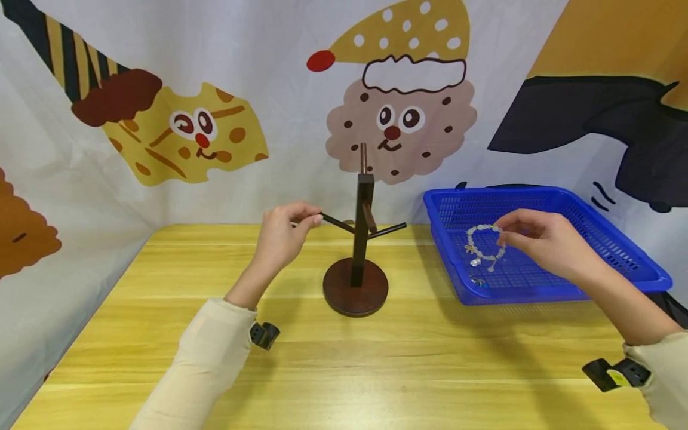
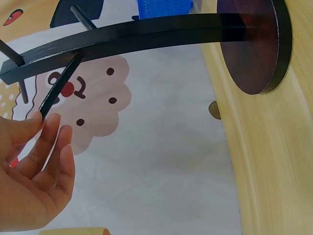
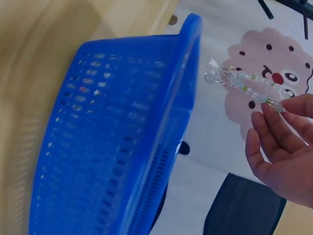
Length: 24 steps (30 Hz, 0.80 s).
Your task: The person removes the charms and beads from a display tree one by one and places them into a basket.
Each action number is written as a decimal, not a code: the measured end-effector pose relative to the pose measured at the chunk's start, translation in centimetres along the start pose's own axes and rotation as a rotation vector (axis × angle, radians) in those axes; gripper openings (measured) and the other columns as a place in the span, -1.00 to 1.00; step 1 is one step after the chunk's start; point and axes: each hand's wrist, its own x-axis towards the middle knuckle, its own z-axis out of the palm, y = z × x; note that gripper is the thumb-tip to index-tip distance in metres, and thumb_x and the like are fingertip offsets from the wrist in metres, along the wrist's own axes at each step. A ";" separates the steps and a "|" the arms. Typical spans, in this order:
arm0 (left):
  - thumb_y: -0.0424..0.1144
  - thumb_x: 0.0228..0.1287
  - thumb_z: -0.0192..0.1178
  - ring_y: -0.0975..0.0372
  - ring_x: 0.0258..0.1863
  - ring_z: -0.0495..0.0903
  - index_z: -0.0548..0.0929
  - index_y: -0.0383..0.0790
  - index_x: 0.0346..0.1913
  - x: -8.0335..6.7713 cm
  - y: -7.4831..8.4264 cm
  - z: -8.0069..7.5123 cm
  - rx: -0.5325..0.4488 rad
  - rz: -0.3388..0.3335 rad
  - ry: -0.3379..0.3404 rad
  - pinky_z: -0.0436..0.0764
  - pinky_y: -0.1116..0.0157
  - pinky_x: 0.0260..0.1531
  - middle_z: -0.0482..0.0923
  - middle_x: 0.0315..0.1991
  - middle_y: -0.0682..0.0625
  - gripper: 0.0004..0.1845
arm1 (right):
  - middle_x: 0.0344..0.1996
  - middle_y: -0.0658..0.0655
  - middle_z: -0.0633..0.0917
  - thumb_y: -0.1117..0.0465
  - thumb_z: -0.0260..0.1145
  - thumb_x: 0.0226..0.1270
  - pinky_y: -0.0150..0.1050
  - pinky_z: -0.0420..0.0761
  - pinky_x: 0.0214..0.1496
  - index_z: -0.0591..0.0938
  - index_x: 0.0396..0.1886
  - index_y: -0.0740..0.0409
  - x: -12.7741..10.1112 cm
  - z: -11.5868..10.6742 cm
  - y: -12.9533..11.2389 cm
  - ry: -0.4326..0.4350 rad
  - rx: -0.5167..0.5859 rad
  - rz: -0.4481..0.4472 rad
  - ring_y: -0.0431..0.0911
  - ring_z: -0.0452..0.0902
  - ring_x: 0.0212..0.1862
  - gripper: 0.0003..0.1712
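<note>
A dark wooden jewelry stand stands upright on its round base, with several pegs jutting from its post. My left hand pinches the tip of the stand's left peg between thumb and fingers. On the right, my right hand pinches a bracelet of pale beads, holding it above the blue basket. Small charms dangle from the bracelet's lower side. In the right wrist view the bracelet hangs from the thumb and fingertips, apart from the basket's rim.
Inside the basket, near its front left corner, lies a small shiny bluish item, too small to identify. The wood-grain table meets a white cloth with cartoon prints behind it.
</note>
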 end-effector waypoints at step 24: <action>-0.29 0.21 0.20 0.11 -0.38 0.62 0.71 -0.28 -0.23 -0.1 0.0 0.0 -0.004 0.009 0.003 0.53 0.19 -0.43 0.67 -0.37 -0.09 -0.84 | -0.39 0.08 0.67 0.34 0.19 0.28 -0.37 0.45 -0.47 0.61 -0.16 0.23 -2.5 1.7 4.5 -0.036 -0.022 -0.015 -0.28 0.52 -0.38 -0.83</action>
